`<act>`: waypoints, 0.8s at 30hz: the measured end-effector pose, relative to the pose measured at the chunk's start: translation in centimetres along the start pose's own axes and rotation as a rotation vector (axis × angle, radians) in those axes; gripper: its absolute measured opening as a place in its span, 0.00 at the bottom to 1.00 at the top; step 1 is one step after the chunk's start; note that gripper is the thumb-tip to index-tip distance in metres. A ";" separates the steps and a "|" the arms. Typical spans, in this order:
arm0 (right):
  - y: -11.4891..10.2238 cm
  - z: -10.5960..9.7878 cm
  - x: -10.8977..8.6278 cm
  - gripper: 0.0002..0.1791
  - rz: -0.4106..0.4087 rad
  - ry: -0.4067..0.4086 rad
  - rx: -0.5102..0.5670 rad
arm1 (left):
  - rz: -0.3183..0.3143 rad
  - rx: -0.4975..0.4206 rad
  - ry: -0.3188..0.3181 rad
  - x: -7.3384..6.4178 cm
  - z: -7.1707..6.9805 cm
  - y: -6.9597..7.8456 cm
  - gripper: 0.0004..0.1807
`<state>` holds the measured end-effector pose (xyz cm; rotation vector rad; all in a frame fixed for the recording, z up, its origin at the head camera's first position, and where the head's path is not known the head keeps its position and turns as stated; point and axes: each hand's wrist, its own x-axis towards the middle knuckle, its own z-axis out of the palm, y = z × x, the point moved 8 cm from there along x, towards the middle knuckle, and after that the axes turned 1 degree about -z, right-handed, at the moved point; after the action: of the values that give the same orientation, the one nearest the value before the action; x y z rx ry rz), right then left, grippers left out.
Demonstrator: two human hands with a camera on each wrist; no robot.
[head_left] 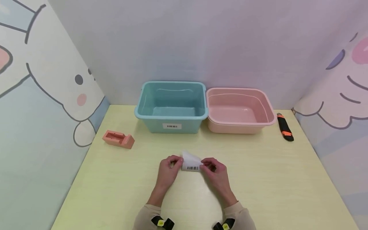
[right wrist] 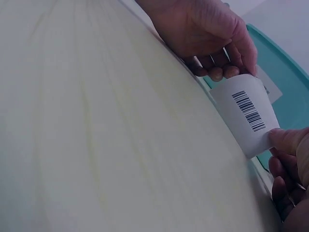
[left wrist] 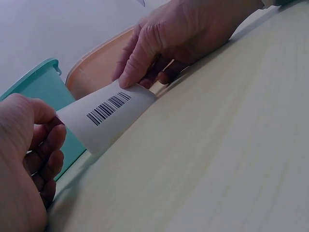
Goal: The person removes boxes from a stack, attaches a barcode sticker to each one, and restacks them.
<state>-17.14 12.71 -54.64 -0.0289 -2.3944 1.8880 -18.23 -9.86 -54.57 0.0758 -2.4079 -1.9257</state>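
Label [head_left: 191, 161], barcoded and bowed, sits low over the pale tabletop [head_left: 258, 179], in front of the blue bin [head_left: 172, 120]. We note the left hand [head_left: 169, 171] pinching one side edge, the right hand [head_left: 217, 174] pinching the opposite one. By our reckoning, squeezing inward could crease the curl; uneven pulling could skew or tear it; a slack pinch at either edge could let it spring loose.

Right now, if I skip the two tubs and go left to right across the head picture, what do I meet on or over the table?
Coral, blocky holder, the person's bare left grip, curved white barcode label, the bare right grip, black-and-orange box cutter.
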 end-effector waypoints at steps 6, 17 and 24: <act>0.6 0.1 -0.1 0.08 -0.002 -0.026 0.040 | -0.026 -0.017 0.003 -0.2 -0.2 0.0 0.04; -0.9 -0.1 -0.1 0.11 -0.225 0.003 0.048 | -0.035 -0.047 0.036 -0.1 -0.8 0.3 0.06; -1.5 -0.6 -0.1 0.12 -0.321 -0.039 0.092 | -0.042 -0.061 0.084 0.1 -1.0 0.0 0.07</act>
<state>-16.97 12.90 -53.04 0.3784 -2.1719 1.8557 -18.28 -10.81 -54.32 0.2016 -2.3109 -1.9703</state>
